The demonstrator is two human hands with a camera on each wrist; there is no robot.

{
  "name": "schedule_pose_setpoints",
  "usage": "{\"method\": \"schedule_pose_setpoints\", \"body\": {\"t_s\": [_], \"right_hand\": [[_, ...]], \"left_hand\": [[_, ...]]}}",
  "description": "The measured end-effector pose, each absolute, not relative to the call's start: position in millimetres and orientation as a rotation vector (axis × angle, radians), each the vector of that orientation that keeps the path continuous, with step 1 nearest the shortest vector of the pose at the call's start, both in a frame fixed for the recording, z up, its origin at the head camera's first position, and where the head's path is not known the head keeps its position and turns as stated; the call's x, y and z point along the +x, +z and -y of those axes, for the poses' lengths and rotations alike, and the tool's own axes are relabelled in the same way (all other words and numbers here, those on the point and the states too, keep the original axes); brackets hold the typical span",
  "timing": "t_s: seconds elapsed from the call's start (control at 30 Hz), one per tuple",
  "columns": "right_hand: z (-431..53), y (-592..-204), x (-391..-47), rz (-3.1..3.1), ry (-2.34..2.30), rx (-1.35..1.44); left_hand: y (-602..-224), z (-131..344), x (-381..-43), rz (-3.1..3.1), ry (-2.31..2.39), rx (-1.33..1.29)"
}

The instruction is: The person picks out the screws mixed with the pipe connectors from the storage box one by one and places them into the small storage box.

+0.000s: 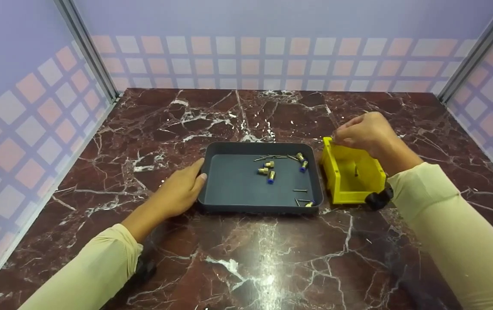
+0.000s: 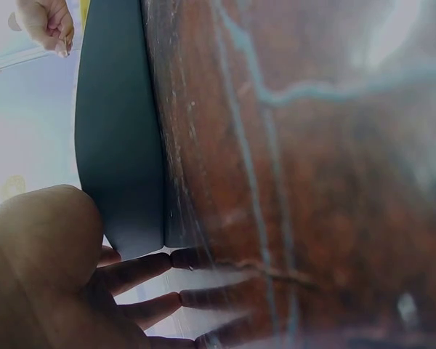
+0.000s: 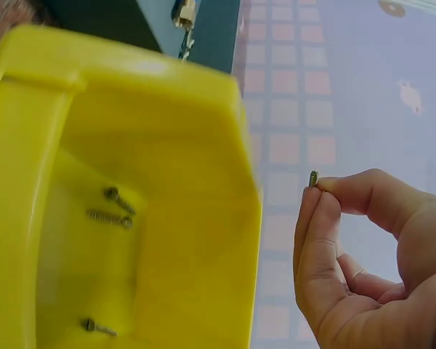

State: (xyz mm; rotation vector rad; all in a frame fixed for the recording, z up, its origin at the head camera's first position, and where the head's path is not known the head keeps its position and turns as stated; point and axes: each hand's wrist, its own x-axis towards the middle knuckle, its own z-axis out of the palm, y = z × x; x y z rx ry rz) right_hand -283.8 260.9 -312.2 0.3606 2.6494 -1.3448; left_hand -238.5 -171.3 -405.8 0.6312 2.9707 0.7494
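Note:
My left hand (image 1: 182,189) rests against the left wall of a dark grey tray (image 1: 233,207), thumb at the rim and fingers fairly straight along the table. Small brass fittings (image 1: 271,177) with blue ends and several thin screws (image 1: 300,190) lie in the tray, mostly in its right half. Over the back of a yellow bin (image 1: 337,181), my right hand (image 1: 369,131) pinches a small screw (image 3: 314,177) between thumb and fingertips; only its end shows. Inside the bin lie a few screws (image 3: 110,216), seen in the right wrist view.
The bin stands just right of the tray on a dark red marble tabletop (image 1: 246,254). Panels with a pink and white checked band (image 1: 251,60) enclose the back and sides. A black round object (image 1: 379,199) sits at my right wrist, by the bin's front corner.

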Motion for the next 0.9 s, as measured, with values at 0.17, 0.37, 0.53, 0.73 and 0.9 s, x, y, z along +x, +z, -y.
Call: {"method": "schedule_pose_setpoints", "body": {"t_s": [0.17, 0.37, 0.53, 0.73, 0.9], "right_hand": [[-271, -314, -282, -2.612, -1.368, 0.416], [-279, -320, -280, -2.626, -1.393, 0.401], [-282, -323, -279, -2.604, -1.409, 0.417], [-283, -325, -279, -2.609, -1.418, 0.436], [-283, -326, -279, -2.645, -1.396, 0.451]], "left_hand": [[-406, 171, -238, -2.976, 0.753, 0.621], [-406, 171, -238, -2.974, 0.751, 0.617], [-406, 171, -239, -2.968, 0.740, 0.610], [-407, 171, -240, -2.969, 0.745, 0.634], [-407, 171, -240, -2.969, 0.750, 0.635]]}}
